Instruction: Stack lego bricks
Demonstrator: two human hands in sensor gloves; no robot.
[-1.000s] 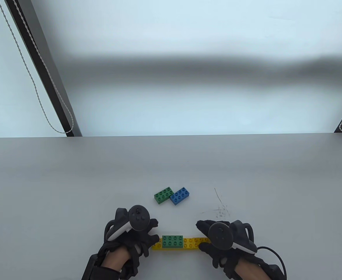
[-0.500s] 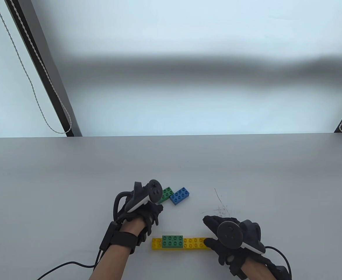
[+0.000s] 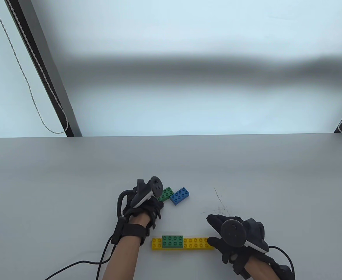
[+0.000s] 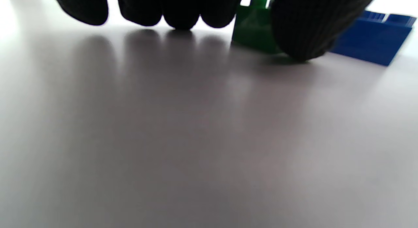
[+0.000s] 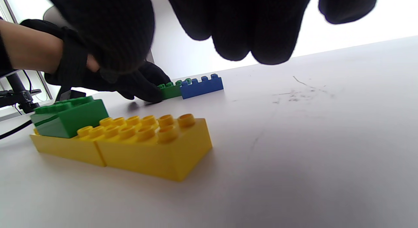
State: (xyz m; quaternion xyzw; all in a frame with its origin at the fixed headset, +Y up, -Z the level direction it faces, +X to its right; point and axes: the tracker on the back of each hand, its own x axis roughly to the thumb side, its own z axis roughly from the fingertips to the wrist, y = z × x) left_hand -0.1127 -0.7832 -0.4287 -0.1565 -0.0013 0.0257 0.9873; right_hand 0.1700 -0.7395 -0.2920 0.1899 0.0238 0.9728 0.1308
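Two yellow bricks (image 3: pixel 193 243) lie end to end near the table's front, with a green brick (image 3: pixel 172 241) pressed on their left part; they also show in the right wrist view (image 5: pixel 153 146). A loose green brick (image 3: pixel 167 193) and a blue brick (image 3: pixel 179 195) lie side by side farther back. My left hand (image 3: pixel 155 204) is at the loose green brick, partly covering it. In the left wrist view its thumb (image 4: pixel 300 28) touches the brick's near side (image 4: pixel 253 28) and the fingers (image 4: pixel 183 12) hang to the left. My right hand (image 3: pixel 211 230) hovers, spread, by the yellow row's right end.
Dark scratch marks (image 3: pixel 220 208) lie on the grey table right of the blue brick. A black cable (image 3: pixel 80 264) trails from my left wrist to the front edge. The table's far edge (image 3: pixel 171 136) runs across the middle; a black post (image 3: pixel 42 70) stands beyond it at left.
My left hand left the yellow row's left end and moved back to the loose green brick. My right hand slid a little right, off the row's right end.
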